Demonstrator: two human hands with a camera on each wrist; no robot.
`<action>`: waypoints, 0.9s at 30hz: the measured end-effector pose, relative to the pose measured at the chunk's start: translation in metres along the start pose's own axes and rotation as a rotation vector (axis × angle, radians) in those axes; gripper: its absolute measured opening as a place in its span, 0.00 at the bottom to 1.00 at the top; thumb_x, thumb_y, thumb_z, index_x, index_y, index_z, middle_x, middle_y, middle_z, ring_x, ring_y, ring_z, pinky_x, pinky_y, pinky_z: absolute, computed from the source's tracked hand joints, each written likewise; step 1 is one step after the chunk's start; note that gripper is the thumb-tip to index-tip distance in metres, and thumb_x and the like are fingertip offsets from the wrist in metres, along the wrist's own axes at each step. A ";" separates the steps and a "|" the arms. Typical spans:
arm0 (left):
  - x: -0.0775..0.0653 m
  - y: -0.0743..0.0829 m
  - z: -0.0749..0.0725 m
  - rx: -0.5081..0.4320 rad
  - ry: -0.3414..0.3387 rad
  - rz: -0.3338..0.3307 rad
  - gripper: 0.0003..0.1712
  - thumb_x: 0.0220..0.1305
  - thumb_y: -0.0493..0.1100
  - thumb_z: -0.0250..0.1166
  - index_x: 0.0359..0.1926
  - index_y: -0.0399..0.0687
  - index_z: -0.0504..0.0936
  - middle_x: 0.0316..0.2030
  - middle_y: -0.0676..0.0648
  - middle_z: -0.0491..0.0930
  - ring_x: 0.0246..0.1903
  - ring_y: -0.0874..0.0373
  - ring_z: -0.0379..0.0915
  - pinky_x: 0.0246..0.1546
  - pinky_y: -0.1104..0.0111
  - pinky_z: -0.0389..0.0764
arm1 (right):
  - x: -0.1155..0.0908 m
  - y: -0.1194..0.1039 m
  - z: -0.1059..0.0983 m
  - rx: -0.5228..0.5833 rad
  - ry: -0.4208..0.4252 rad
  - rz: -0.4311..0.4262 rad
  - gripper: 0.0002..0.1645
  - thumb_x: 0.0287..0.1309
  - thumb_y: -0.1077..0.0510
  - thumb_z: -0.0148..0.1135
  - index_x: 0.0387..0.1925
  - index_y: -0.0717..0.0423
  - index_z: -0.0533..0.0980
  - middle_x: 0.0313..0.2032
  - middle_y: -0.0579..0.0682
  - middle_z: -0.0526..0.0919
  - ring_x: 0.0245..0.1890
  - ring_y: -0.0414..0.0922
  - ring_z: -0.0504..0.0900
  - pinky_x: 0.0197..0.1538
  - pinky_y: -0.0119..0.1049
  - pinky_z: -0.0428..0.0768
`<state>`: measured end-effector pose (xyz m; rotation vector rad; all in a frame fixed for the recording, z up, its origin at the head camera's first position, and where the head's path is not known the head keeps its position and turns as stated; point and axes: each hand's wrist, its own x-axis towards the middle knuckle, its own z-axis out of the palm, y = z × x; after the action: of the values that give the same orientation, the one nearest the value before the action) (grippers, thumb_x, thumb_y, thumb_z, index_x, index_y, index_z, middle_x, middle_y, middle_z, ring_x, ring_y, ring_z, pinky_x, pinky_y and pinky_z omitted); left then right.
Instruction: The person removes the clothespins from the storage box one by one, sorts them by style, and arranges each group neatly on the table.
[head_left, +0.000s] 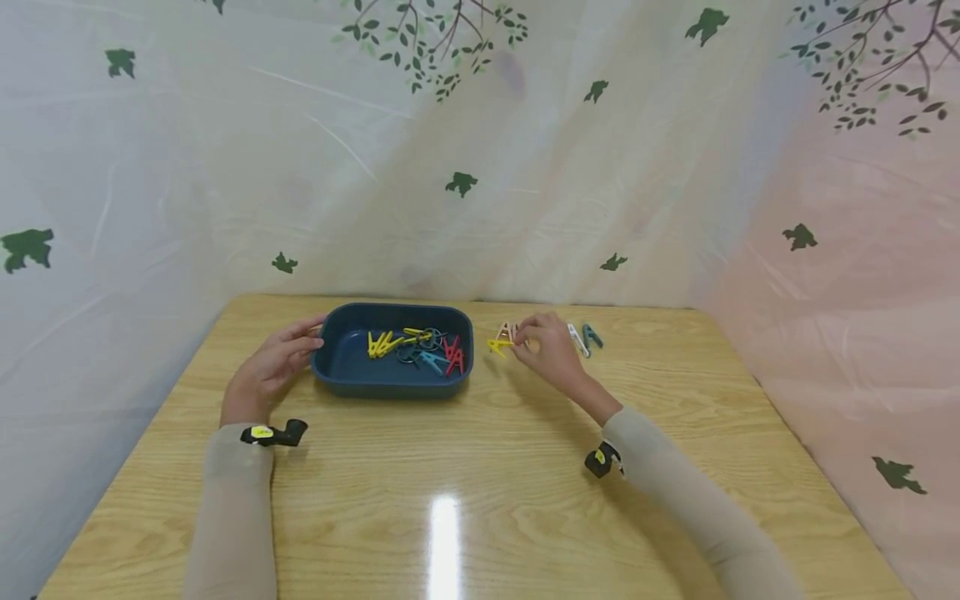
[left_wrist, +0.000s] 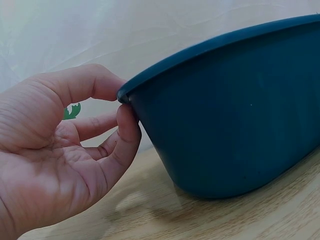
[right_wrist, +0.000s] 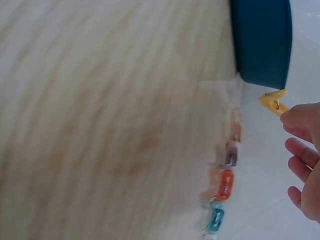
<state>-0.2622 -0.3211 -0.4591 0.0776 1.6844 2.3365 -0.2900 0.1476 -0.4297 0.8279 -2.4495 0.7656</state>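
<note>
My left hand (head_left: 273, 367) pinches the left rim of a dark blue plastic basin (head_left: 392, 390), the thumb at the lip and the fingers beneath it, as the left wrist view shows. Inside the basin lie yellow clothespins (head_left: 384, 343), red clothespins (head_left: 454, 357) and a light blue clothespin (head_left: 433, 362), among dark ring-like pieces (head_left: 408, 354). My right hand (head_left: 553, 352) pinches a yellow clothespin (right_wrist: 274, 102) between thumb and fingertip, above the table just right of the basin. Its other fingers are loosely bent.
Along the wooden table's (head_left: 390, 467) far side, a row of clothespins runs right of the basin: peach (head_left: 504, 331), white (head_left: 578, 340) and teal (head_left: 592, 336). The right wrist view also shows an orange one (right_wrist: 226, 185). A printed cloth (head_left: 525, 208) hangs behind the table.
</note>
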 end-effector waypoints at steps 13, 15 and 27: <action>0.000 0.001 0.000 -0.028 -0.007 -0.006 0.23 0.76 0.28 0.52 0.59 0.56 0.80 0.48 0.54 0.82 0.43 0.66 0.81 0.46 0.77 0.83 | -0.015 0.006 0.008 -0.152 -0.135 0.058 0.06 0.52 0.60 0.76 0.26 0.56 0.84 0.41 0.54 0.86 0.46 0.53 0.78 0.53 0.50 0.76; -0.001 0.002 0.000 -0.026 0.003 -0.016 0.22 0.76 0.28 0.53 0.61 0.55 0.78 0.48 0.54 0.82 0.43 0.66 0.80 0.47 0.77 0.83 | -0.015 0.005 0.009 -0.164 -0.145 0.075 0.06 0.53 0.60 0.76 0.26 0.56 0.84 0.41 0.54 0.86 0.44 0.52 0.77 0.51 0.49 0.75; 0.000 0.001 0.001 -0.007 0.002 0.009 0.23 0.75 0.28 0.54 0.61 0.55 0.78 0.49 0.54 0.80 0.44 0.67 0.79 0.45 0.78 0.83 | -0.022 0.005 0.013 -0.279 -0.131 0.071 0.07 0.54 0.58 0.75 0.26 0.54 0.83 0.43 0.55 0.86 0.45 0.54 0.79 0.52 0.52 0.75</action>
<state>-0.2621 -0.3202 -0.4581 0.0811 1.6808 2.3492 -0.2810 0.1516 -0.4537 0.7064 -2.6346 0.3896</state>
